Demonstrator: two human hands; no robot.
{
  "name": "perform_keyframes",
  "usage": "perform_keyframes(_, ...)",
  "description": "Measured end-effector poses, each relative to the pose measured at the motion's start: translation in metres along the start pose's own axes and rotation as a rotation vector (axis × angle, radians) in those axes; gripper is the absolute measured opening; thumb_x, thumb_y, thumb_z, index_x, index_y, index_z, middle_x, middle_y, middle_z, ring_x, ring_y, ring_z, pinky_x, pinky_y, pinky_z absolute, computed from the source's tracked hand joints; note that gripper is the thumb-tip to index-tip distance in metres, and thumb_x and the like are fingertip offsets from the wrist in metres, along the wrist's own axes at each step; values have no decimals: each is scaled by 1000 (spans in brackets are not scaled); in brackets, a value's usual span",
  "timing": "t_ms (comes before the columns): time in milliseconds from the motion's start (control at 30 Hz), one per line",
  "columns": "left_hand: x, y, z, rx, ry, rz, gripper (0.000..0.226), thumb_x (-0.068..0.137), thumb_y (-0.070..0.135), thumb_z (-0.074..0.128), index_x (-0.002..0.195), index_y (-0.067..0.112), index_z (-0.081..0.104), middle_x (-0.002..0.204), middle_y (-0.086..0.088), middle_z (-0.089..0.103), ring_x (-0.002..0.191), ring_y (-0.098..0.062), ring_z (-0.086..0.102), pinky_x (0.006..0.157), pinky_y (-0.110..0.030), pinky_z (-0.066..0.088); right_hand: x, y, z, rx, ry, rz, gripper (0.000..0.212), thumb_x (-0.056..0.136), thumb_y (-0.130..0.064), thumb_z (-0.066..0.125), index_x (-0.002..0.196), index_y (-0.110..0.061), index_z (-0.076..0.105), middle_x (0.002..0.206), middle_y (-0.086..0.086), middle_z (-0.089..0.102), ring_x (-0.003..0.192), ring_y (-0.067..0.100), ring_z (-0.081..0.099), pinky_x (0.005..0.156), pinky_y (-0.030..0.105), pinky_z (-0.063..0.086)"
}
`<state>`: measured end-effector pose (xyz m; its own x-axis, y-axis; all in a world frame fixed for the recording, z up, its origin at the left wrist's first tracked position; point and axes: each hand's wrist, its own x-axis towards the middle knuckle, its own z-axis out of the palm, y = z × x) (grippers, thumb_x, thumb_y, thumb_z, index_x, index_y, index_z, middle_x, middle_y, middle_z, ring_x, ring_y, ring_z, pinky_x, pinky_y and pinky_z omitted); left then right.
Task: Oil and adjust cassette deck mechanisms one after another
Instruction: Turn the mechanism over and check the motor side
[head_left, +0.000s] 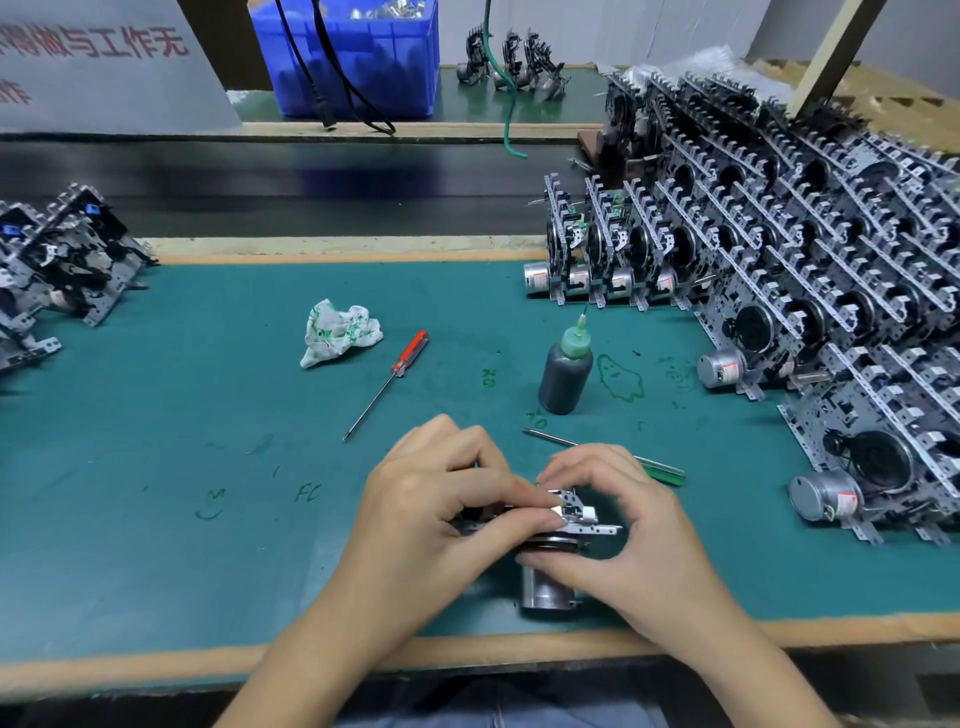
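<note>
A cassette deck mechanism (576, 519) lies on the green mat (208, 441) near the front edge, its silver motor (545, 592) pointing toward me. My left hand (441, 504) grips its left side, fingers curled over the top frame. My right hand (623, 525) holds its right side, thumb under and fingers curled above. A dark oil bottle (565, 371) with a green nozzle stands upright just behind the hands. A red-handled screwdriver (389, 384) lies to its left. Partly hidden behind my right hand lies a green-handled screwdriver (660, 467).
A large stack of deck mechanisms (779, 270) fills the right side. More mechanisms (57, 270) sit at the left edge. A crumpled white-green cloth (340, 332) lies mid-mat. Behind run a dark conveyor belt (311, 182), a blue bin (353, 57) and cables.
</note>
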<state>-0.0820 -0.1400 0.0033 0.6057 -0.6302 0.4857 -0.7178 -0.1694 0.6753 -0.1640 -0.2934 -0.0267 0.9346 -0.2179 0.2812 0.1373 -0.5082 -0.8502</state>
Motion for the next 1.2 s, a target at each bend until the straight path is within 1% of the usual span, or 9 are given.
perform_keyframes(100,-2,0,-1,16,1,2,18,78,41,65,77,27,77,63,11,53,65,-6,42,63,-26,34,0,1,-2,17,-20,-15,28,59,-46,77,78,-37,58,93,-11,60,96,13,57,83,21,44)
perform_keyframes(433,-3,1,-2,-10,1,5,17,78,39,65,76,27,77,64,11,54,65,-7,43,62,-24,34,-1,0,-4,48,-74,-4,28,61,-45,77,82,-35,61,95,-12,61,97,14,58,84,26,45)
perform_keyframes(500,-3,0,-2,-10,5,5,14,78,40,65,78,30,76,64,12,54,65,-7,43,62,-24,34,-5,2,-8,-48,-74,-38,33,66,-50,74,94,-35,64,98,-16,61,100,11,58,87,23,43)
perform_keyframes(567,-2,0,-1,2,10,5,14,78,40,66,78,31,76,64,13,54,65,-6,43,62,-25,34,-11,7,-13,-249,19,-133,39,75,-57,65,100,-27,68,97,-18,63,99,7,57,87,24,42)
perform_keyframes(667,-1,0,0,6,11,-1,14,78,41,66,78,31,76,65,14,54,66,-7,44,61,-27,35,-20,17,-16,-538,168,-309,49,90,-54,49,82,-13,73,83,-10,67,91,15,60,85,29,43)
perform_keyframes(733,-1,0,0,2,9,-5,14,78,41,66,78,31,76,66,14,54,66,-8,45,60,-29,37,-23,21,-15,-587,198,-333,53,93,-51,45,71,-11,71,73,-8,67,87,19,65,82,32,44)
perform_keyframes(833,-1,-1,0,0,6,-8,16,79,42,65,79,31,77,66,14,54,67,-8,45,59,-31,38,-23,24,-16,-584,204,-330,52,94,-50,44,68,-13,70,68,-10,65,85,18,66,80,30,44)
perform_keyframes(1067,0,1,-1,-7,-12,-17,16,78,41,66,78,29,77,66,14,55,66,-9,46,60,-26,37,-20,17,-21,-478,154,-243,56,94,-57,38,79,-15,73,77,-14,66,86,16,63,79,30,44)
perform_keyframes(1200,-1,-1,-12,-39,-103,-28,16,77,41,67,85,31,76,72,14,56,71,-6,48,65,-15,37,-8,-5,-30,-348,167,-189,38,85,-53,52,89,-18,65,77,-11,58,79,6,55,70,29,44)
